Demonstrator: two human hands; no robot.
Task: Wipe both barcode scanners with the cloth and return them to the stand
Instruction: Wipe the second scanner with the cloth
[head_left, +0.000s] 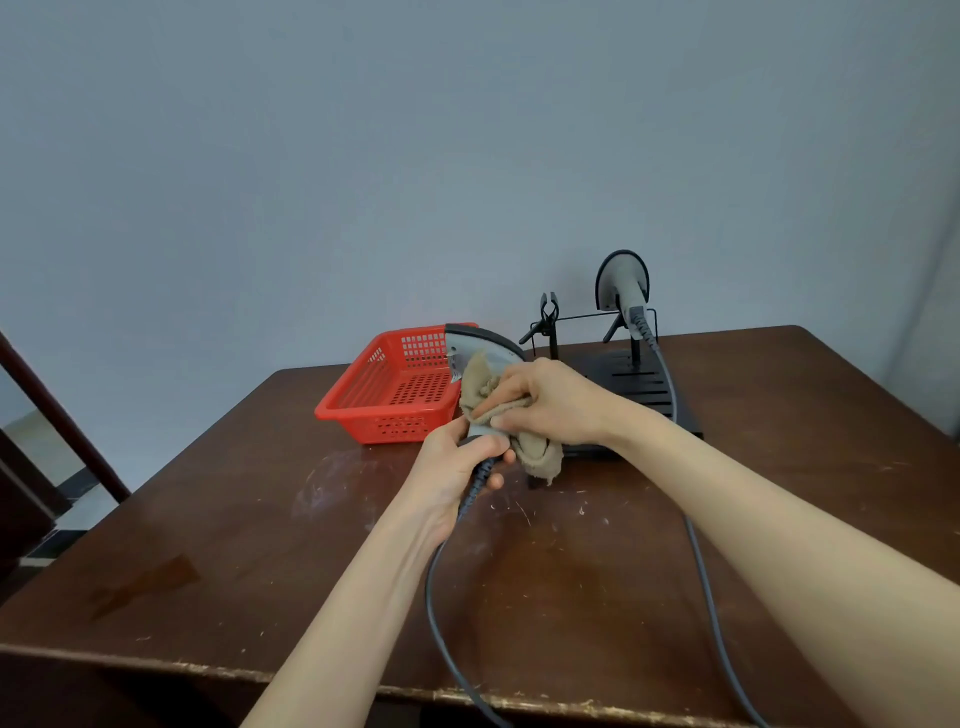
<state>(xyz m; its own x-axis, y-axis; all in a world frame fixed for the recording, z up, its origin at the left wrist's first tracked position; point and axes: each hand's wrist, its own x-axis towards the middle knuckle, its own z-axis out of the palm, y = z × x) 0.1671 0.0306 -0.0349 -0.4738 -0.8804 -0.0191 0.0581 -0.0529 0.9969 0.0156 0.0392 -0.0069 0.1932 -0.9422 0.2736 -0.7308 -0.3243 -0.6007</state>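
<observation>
1. Hands meet above the middle of a scuffed brown table (260, 519), with both bare forearms reaching in from the lower edge of the head view and converging.
2. The left hand (452, 467) is curled round the butt of a grey barcode scanner (483, 345). It grips where the dark cable (435, 597) leaves the handle and drops over the table's near edge.
3. The right hand (550, 400) comes in from the right, wrist nearly level. Its fingers are wrapped round a tan cloth (543, 454) and pin it against the scanner's handle just above the left hand.
4. A loose tail of the cloth hangs below the right hand, and another fold bunches up against the scanner's head.
5. The scanner's head tilts up and away, overlapping the right rim of a red basket (363, 395) in this view. Whether the 2 touch cannot be told.
6. The 2nd scanner (621, 283) sits head-up in the right holder of the black stand (654, 400) at the table's far side, just beyond the right hand.
7. The 2nd scanner's own grey lead (701, 561) runs under the right forearm toward the near edge.
8. The stand's left clip (548, 312) rises between the basket and the 2nd scanner.
</observation>
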